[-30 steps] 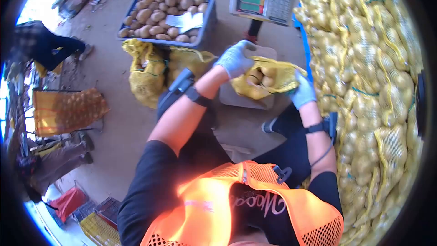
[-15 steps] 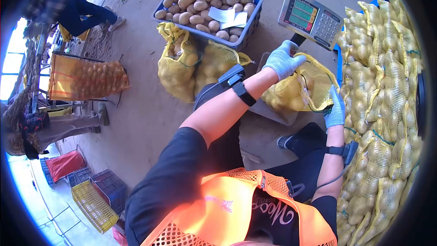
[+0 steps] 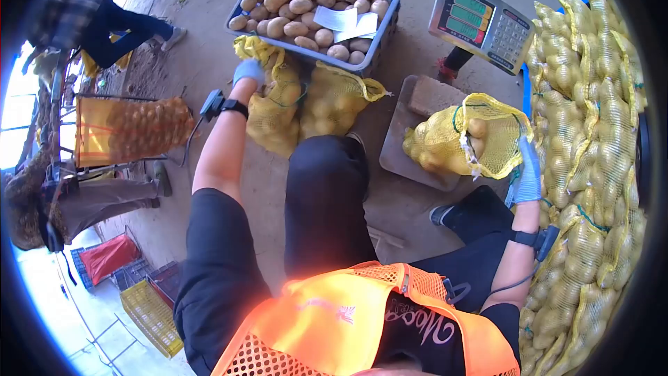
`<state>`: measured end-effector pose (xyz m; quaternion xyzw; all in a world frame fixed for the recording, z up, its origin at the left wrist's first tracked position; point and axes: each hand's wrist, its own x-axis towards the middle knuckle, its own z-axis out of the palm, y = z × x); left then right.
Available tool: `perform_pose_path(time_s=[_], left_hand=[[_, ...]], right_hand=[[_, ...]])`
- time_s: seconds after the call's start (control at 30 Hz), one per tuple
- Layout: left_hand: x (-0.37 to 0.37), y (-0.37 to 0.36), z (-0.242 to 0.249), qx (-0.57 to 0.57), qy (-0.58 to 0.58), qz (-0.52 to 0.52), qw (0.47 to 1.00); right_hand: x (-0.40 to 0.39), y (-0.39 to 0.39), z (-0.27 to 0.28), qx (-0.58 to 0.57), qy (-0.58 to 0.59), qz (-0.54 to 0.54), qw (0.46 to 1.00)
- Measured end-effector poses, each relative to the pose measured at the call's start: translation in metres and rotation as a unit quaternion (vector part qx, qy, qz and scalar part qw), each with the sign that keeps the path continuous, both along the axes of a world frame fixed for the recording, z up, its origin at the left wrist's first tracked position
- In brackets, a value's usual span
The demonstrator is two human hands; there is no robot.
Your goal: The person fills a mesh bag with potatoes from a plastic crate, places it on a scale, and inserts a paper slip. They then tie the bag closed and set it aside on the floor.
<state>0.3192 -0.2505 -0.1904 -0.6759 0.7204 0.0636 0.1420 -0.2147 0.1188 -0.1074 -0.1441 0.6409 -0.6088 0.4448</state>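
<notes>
My right hand [image 3: 527, 173], in a light blue glove, grips the rim of a yellow mesh bag [image 3: 438, 143]. Potatoes fill the bag's lower part, and its mouth gapes toward that hand. The bag rests tilted on the platform of a digital scale [image 3: 398, 145], beside a brick-like block [image 3: 435, 97]. Over on the left, my gloved left hand [image 3: 248, 72] is at the top of another mesh bag [image 3: 275, 115] of potatoes, its fingers smeared by motion. A third potato bag [image 3: 330, 101] leans against that one.
A blue crate [image 3: 233, 28] of potatoes with papers on top stands behind the bags. The scale's display [image 3: 480, 24] rises at the back. Filled bags [image 3: 581, 167] are stacked along the right. Two people [image 3: 104, 21] are at the left near an orange sack [image 3: 132, 125].
My left hand has left the bag on the scale and swung left to the bag beside the crate. My right hand still holds its rim, slightly farther right.
</notes>
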Motion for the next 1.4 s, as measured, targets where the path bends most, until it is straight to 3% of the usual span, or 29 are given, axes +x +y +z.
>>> perform_pose_path(time_s=[0.03, 0.07, 0.17, 0.33, 0.43, 0.5, 0.53, 0.67, 0.77, 0.83, 0.87, 0.97, 1.03, 1.1, 1.17, 1.23, 1.4], left_hand=[[0.010, 0.012, -0.008, 0.054, -0.008, -0.041, 0.998], [-0.012, 0.030, 0.025, 0.106, -0.026, 0.024, 0.994], [-0.027, 0.040, 0.011, 0.022, -0.021, -0.023, 0.999], [-0.052, 0.015, -0.001, 0.141, -0.095, -0.150, 0.974], [-0.057, -0.007, -0.009, 0.199, -0.110, -0.079, 0.971], [-0.056, 0.004, -0.010, 0.191, -0.126, -0.061, 0.972], [-0.054, 0.017, -0.013, 0.119, -0.119, -0.092, 0.981], [-0.076, 0.040, -0.002, 0.108, -0.110, -0.046, 0.987], [-0.072, 0.043, -0.016, 0.103, -0.071, -0.130, 0.984], [-0.082, 0.054, 0.008, 0.159, -0.102, -0.186, 0.964], [-0.081, 0.057, 0.007, 0.120, -0.137, -0.228, 0.956], [-0.100, 0.045, 0.004, 0.149, -0.179, -0.261, 0.937], [-0.098, 0.039, -0.008, 0.117, -0.173, -0.288, 0.934], [-0.112, 0.041, -0.001, 0.140, -0.243, -0.364, 0.888], [-0.117, 0.042, 0.004, 0.157, -0.221, -0.362, 0.892], [-0.081, 0.015, -0.065, 0.143, -0.179, -0.311, 0.922], [-0.068, 0.019, -0.084, 0.102, -0.112, -0.276, 0.949]], right_hand=[[0.004, 0.001, 0.000, 0.025, -0.019, -0.002, 1.000], [0.007, -0.002, 0.001, 0.023, -0.030, -0.007, 0.999], [0.012, -0.010, 0.004, 0.014, -0.037, 0.021, 0.999], [0.026, -0.016, 0.026, 0.013, -0.049, -0.005, 0.999], [0.021, -0.014, 0.027, 0.020, -0.073, -0.006, 0.997], [0.016, -0.012, 0.024, 0.011, -0.075, 0.005, 0.997], [0.015, -0.012, 0.025, 0.005, -0.074, 0.004, 0.997], [0.015, -0.012, 0.028, 0.011, -0.047, 0.012, 0.999], [0.014, -0.013, 0.027, 0.014, -0.054, 0.015, 0.998], [0.010, -0.012, 0.024, 0.017, -0.056, 0.008, 0.998], [0.010, -0.011, 0.021, 0.019, -0.063, 0.002, 0.998], [0.008, -0.009, 0.011, 0.019, -0.041, 0.047, 0.998], [0.006, -0.011, 0.010, 0.033, -0.036, 0.039, 0.998], [0.005, -0.010, 0.005, 0.024, -0.017, 0.017, 0.999], [0.013, -0.014, 0.022, 0.034, -0.044, 0.014, 0.998], [0.008, -0.010, 0.010, 0.033, 0.023, 0.050, 0.998], [0.004, -0.011, 0.006, -0.010, -0.056, 0.047, 0.997]])
